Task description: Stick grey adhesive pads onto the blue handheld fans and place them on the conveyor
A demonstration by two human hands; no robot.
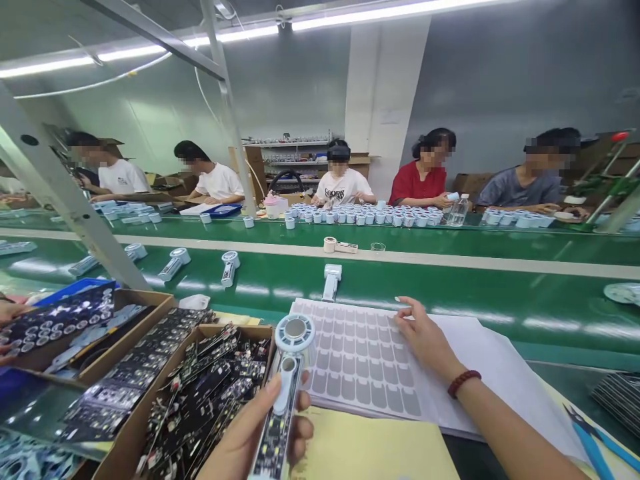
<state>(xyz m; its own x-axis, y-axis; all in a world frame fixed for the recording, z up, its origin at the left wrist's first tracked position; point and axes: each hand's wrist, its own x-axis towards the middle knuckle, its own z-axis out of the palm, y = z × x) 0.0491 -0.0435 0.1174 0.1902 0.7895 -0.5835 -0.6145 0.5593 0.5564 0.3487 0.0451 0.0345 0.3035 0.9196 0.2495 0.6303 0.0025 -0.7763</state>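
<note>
Head view: gripping in left hand a pale-blue plastic handheld fan body with round head and exposed black circuit board, near, board side up, just left of a white sheet with rows of grey rounded pieces. Holding right hand loosely curled at sheet's far right corner; can't tell if pinching anything. Probably best to lift pieces by one edge, steady fan by its sides, and stay clear of brown cardboard box, near left.

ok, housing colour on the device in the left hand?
The device's housing is pale blue; head view, the only one.
</note>
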